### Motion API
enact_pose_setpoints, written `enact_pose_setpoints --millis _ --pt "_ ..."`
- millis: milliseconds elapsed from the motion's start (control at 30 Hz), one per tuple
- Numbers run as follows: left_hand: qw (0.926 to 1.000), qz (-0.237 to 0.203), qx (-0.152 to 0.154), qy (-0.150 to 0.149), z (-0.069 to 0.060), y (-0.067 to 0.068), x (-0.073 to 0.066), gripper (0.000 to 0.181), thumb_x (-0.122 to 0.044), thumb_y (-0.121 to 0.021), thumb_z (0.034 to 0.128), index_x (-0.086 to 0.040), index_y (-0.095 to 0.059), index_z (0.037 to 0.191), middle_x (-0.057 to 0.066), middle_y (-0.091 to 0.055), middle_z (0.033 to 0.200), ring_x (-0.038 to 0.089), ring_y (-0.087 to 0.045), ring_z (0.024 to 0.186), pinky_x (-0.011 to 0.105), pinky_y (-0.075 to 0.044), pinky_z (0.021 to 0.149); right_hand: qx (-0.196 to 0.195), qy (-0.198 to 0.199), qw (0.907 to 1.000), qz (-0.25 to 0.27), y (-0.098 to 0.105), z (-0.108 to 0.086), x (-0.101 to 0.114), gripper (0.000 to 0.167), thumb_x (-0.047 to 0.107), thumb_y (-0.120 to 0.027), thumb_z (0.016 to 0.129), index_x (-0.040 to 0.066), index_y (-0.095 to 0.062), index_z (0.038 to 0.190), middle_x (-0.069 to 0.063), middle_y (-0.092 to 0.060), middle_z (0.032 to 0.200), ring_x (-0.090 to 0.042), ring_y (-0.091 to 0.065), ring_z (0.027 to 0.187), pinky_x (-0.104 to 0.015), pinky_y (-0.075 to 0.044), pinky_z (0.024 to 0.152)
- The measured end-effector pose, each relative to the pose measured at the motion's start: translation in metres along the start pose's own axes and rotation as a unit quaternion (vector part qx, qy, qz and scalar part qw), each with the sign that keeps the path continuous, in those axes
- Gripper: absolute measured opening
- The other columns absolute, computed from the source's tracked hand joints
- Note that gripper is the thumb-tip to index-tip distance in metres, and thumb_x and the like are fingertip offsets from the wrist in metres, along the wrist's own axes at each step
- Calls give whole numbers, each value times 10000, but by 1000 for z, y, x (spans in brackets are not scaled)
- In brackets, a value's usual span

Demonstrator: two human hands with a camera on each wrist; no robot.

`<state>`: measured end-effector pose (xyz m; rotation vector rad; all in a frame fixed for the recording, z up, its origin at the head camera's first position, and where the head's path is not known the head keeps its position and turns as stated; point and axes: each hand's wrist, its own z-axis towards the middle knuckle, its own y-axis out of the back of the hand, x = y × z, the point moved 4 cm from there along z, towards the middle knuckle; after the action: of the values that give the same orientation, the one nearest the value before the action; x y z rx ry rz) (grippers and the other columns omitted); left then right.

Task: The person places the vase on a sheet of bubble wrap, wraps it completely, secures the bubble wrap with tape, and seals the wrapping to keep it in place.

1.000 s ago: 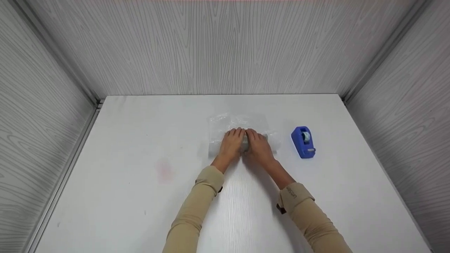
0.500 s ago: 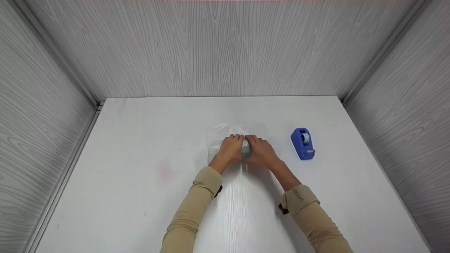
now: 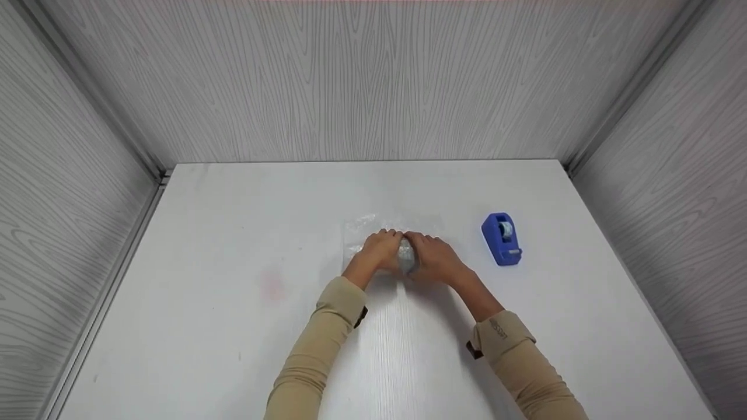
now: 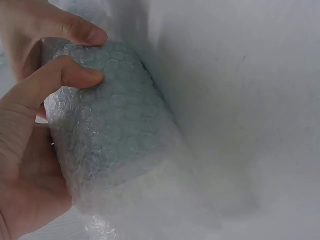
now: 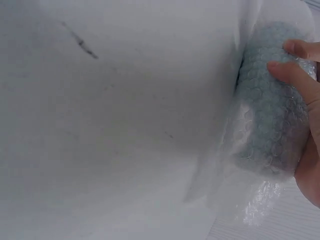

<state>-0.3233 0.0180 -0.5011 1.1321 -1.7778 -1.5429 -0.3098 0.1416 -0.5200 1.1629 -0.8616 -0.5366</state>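
A roundish, grey-green item wrapped in bubble wrap point(image 3: 406, 256) lies on the white table in the head view, its ends mostly hidden by the hands. My left hand point(image 3: 379, 251) grips its left half and my right hand point(image 3: 435, 259) its right half, side by side. Loose clear bubble wrap point(image 3: 357, 233) spreads flat behind and to the left. Through the bubbles in the left wrist view, the wrapped item point(image 4: 120, 110) looks pale blue-green, with both thumbs pressing on it. The right wrist view shows the wrapped roll point(image 5: 270, 105) as a cylinder with film sticking out past its end.
A blue tape dispenser point(image 3: 501, 239) with a roll of clear tape stands to the right of the hands. Grey wood-grain panels point(image 3: 362, 81) rise behind the table and along both sides. A faint pink stain point(image 3: 272, 286) marks the tabletop on the left.
Both hands have drawn the wrapped roll a little toward me, and the loose bubble wrap has come along. The tape dispenser stays in its place.
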Motion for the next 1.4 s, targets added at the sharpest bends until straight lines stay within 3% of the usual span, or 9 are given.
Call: enact_pose_setpoints --millis 200,300,433,633,833,933,1100,1267,1400 --pt "9941 -967 474 -102 -4 2 6 817 -346 -730 747 -20 -350 1392 137 -470 1309 293 -439 1185 372 -376 956 201 182 9995 139 4 2 3 837 415 -777 652 50 -412 1311 -106 -554 1180 -287 -549 996 -451 -451 819" --pt "9934 -1017 508 -178 -7 1 8 916 -371 -710 769 -21 -207 1449 159 -310 1433 302 -271 1309 386 -236 1052 343 177 9991 195 5 4 2 850 459 -750 675 38 -403 1327 -120 -540 1213 -300 -541 1032 -459 -443 844" --pt "9987 -340 -177 -341 -13 0 5 986 -448 -713 750 -23 -169 1453 174 -173 1481 313 -73 1363 430 -63 1087 635 66 9976 279 4 7 -1 856 476 -720 700 27 -381 1345 -140 -517 1246 -318 -522 1071 -469 -428 869" --pt "9833 522 -1725 -244 -28 -4 -12 824 -416 -757 709 13 -389 1308 158 -428 1267 298 -351 1228 425 -232 1049 985 -87 9944 372 4 11 -6 863 467 -716 713 28 -362 1366 -141 -488 1283 -310 -509 1094 -457 -423 878" --pt "9818 1031 -1575 268 -30 -22 -24 946 -360 -821 664 -3 -310 1375 149 -377 1359 271 -330 1265 406 -237 1049 1246 -291 9905 514 5 16 -9 818 372 -739 693 44 -386 1353 -127 -507 1263 -288 -522 1077 -450 -441 851" --pt "9746 1484 -1592 526 -27 -29 -25 861 -293 -786 722 -30 -309 1389 124 -373 1382 251 -331 1274 395 -251 1042 1379 -284 9881 625 5 20 -10 812 340 -735 688 38 -388 1356 -123 -514 1257 -277 -527 1069 -441 -446 844" --pt "9537 1863 -2269 652 -21 -35 -26 538 -193 -619 858 -59 -396 1329 102 -444 1293 242 -412 1191 393 -341 975 1510 -232 9858 692 6 23 -11 801 364 -734 696 38 -403 1349 -137 -556 1188 -279 -553 1015 -430 -456 828" --pt "9331 1909 -2988 605 -16 -33 -25 394 -161 -570 872 -64 -482 1244 84 -492 1164 233 -478 1061 376 -420 867 1481 -167 9865 673 8 27 -14 797 380 -727 703 35 -420 1352 -148 -543 1214 -290 -526 1066 -425 -426 882" --pt "9414 1801 -2780 638 -13 -29 -22 456 -184 -640 837 -66 -484 1249 76 -497 1160 224 -484 1032 359 -436 821 1097 218 9932 334 10 26 -12 846 386 -735 702 -11 -394 1367 -156 -388 1389 -305 -369 1252 -452 -295 1011"
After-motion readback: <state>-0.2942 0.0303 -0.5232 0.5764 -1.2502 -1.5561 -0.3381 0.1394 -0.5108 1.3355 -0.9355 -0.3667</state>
